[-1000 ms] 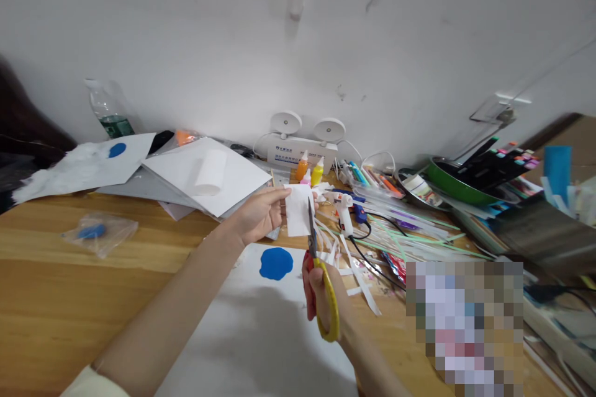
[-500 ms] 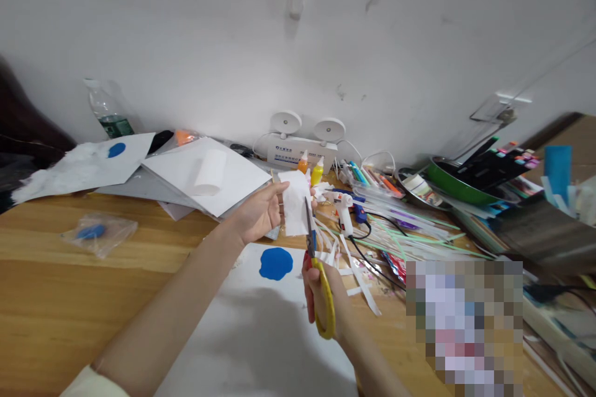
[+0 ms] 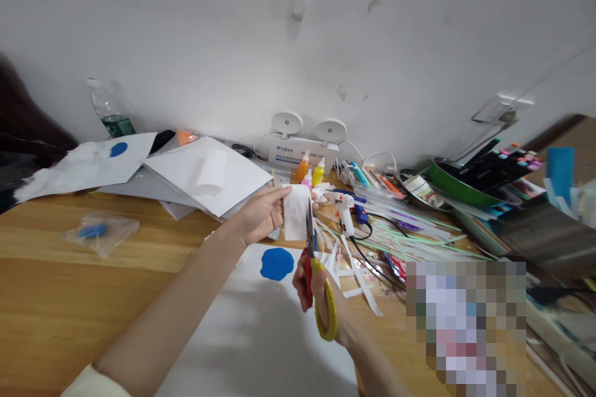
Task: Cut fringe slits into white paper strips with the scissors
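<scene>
Between the thumb and fingers of my left hand (image 3: 263, 216) hangs a small white piece of paper (image 3: 296, 218), upright above the desk. Its surface looks soft and slightly creased. My right hand (image 3: 321, 291) grips scissors (image 3: 331, 313) with yellow and red handles, blades pointing up. The blades lie along the paper's right edge; whether they are cutting into it I cannot tell. Below both hands is a white sheet (image 3: 261, 335) bearing a flat blue patch (image 3: 277, 263).
White boards (image 3: 242, 180) carry a paper roll (image 3: 212, 172) at the back left. A glue gun (image 3: 345, 214), white strips (image 3: 363, 279) and paint bottles (image 3: 318, 172) stand or lie beyond my right hand. A bagged blue lump (image 3: 93, 231) rests left; a green pan (image 3: 459, 186) holds markers.
The paper is a little lower, its top edge now bent over. The red handle has spread away from the yellow one, so the scissors are opened wider.
</scene>
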{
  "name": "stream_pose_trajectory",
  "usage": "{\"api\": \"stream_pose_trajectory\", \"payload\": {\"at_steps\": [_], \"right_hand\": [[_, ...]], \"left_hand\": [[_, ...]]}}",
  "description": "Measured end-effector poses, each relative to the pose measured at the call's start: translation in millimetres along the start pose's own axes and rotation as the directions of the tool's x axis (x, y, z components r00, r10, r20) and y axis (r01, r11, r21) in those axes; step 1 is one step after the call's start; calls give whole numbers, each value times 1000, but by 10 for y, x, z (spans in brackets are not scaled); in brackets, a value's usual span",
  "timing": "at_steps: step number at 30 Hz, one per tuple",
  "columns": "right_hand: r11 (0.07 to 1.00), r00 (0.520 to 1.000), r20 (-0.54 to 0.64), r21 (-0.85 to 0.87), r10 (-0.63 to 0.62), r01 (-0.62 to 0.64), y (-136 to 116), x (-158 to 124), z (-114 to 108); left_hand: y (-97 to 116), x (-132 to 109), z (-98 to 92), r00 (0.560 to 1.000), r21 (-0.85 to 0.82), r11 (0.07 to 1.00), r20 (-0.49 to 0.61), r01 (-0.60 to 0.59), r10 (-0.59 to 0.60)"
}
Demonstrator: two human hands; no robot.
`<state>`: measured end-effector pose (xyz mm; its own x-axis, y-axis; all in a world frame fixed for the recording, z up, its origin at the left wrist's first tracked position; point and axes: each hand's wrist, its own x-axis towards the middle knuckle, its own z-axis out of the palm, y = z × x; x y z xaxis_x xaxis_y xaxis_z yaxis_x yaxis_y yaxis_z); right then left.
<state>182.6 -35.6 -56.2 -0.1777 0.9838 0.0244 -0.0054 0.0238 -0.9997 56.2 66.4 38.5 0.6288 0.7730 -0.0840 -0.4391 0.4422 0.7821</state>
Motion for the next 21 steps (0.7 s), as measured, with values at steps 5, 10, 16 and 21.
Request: {"api": "stream_pose_trajectory", "payload": {"at_steps": [5, 10, 16, 21], "right_hand": [[995, 998, 58, -93, 25, -20, -168, -38, -25], [995, 999, 4, -86, -40, 40, -40, -4, -41], [998, 996, -55, -16, -69, 69, 148, 56, -63], [997, 996, -73, -48, -60, 57, 97, 63, -82]], "left_hand": [[-39, 5, 10, 1000, 17, 1000, -22, 6, -6], [-63, -12, 66, 998, 42, 998, -56, 38, -35], [-62, -18, 82, 998, 50, 998, -53, 48, -45], [-62, -13, 106, 998, 47, 999, -52, 22, -20]]}}
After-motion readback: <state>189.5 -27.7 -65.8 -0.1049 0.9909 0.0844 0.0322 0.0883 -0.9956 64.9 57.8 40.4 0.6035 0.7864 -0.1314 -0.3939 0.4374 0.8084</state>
